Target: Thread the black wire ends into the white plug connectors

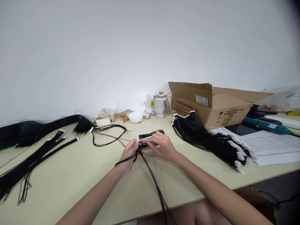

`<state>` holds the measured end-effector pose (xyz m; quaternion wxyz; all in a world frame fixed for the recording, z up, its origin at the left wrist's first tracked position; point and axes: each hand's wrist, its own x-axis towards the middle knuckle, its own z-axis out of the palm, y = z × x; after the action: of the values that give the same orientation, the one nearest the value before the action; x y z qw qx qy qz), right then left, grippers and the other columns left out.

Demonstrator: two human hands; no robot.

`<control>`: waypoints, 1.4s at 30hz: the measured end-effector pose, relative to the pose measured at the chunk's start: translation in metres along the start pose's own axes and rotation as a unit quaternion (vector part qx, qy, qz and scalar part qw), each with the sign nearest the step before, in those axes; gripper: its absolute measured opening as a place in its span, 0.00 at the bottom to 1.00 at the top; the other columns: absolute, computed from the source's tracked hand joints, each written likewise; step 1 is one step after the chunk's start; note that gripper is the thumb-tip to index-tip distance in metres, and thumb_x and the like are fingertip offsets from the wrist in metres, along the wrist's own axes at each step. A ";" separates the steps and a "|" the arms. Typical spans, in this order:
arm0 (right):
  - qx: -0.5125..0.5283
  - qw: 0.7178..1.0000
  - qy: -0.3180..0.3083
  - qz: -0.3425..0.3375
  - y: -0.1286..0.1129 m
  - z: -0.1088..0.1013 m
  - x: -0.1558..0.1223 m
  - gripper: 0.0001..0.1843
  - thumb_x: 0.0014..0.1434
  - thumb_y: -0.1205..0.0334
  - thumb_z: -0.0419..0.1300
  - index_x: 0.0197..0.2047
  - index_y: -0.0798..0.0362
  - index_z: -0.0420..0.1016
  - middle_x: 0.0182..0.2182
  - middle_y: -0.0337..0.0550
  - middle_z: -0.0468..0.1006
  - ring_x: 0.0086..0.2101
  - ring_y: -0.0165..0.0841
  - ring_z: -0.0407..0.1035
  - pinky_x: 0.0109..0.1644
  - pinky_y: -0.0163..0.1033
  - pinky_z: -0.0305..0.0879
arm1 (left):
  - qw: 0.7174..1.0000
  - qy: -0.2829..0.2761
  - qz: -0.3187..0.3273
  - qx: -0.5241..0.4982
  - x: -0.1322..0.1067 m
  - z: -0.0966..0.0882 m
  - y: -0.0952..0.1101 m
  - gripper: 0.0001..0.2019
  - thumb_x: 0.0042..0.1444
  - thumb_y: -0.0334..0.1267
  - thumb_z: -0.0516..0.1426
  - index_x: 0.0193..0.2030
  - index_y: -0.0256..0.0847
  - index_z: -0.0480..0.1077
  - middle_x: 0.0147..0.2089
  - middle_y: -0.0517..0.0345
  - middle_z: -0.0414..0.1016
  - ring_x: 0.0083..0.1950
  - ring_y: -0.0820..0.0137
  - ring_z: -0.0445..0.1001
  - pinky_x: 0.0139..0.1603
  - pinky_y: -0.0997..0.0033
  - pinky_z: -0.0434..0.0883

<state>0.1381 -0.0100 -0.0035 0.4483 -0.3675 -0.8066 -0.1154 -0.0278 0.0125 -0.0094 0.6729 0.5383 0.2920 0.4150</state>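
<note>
Over the middle of the table, my left hand grips a black cable harness just below its white connector. Some of the wires loop over the left wrist, and others hang down past the table's front edge. My right hand is closed, thumb and fingers pinching the black wires to the right of the connector. Where the two hands meet, the wires bunch up and the fingertips partly cover them. Beyond my left hand, another black harness with white connectors lies in a loop on the table.
Black harnesses with white ends lie piled at right, before an open cardboard box. More wire bundles spread at left. Along the wall stand a white bowl and a lidded mug. Paper sheets lie far right.
</note>
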 end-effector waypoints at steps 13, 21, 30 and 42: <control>-0.004 1.000 -0.005 -0.004 0.000 0.000 0.001 0.08 0.57 0.66 0.50 0.30 0.55 0.68 0.22 0.39 0.65 0.26 0.26 0.54 0.31 0.32 0.51 | 1.000 -0.005 -0.004 -0.003 0.000 0.001 0.000 0.16 0.49 0.48 0.53 0.34 0.35 0.63 0.44 0.49 0.70 0.40 0.68 0.72 0.33 0.74 0.65; -0.001 1.000 -0.006 -0.005 0.000 0.000 0.001 0.08 0.57 0.66 0.50 0.30 0.55 0.68 0.22 0.39 0.65 0.26 0.26 0.53 0.30 0.32 0.50 | 1.000 -0.002 -0.004 -0.012 0.000 0.000 -0.002 0.17 0.48 0.49 0.55 0.34 0.35 0.64 0.43 0.49 0.71 0.41 0.67 0.72 0.33 0.74 0.65; 0.005 1.000 -0.008 -0.006 0.000 -0.002 0.002 0.07 0.57 0.67 0.51 0.30 0.56 0.68 0.22 0.39 0.65 0.26 0.26 0.53 0.30 0.32 0.50 | 1.000 -0.003 -0.008 -0.010 0.000 0.001 -0.001 0.16 0.48 0.48 0.54 0.34 0.35 0.63 0.43 0.50 0.71 0.40 0.68 0.72 0.33 0.74 0.65; 0.003 1.000 -0.011 -0.005 0.000 -0.001 0.001 0.08 0.58 0.66 0.50 0.30 0.55 0.68 0.23 0.39 0.65 0.26 0.27 0.54 0.31 0.32 0.51 | 1.000 -0.006 -0.007 -0.015 0.000 0.001 -0.001 0.17 0.48 0.49 0.54 0.35 0.35 0.63 0.45 0.48 0.70 0.41 0.67 0.72 0.33 0.74 0.65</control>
<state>0.1385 -0.0095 -0.0021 0.4401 -0.3637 -0.8134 -0.1114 -0.0264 0.0117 -0.0104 0.6855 0.5285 0.2860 0.4111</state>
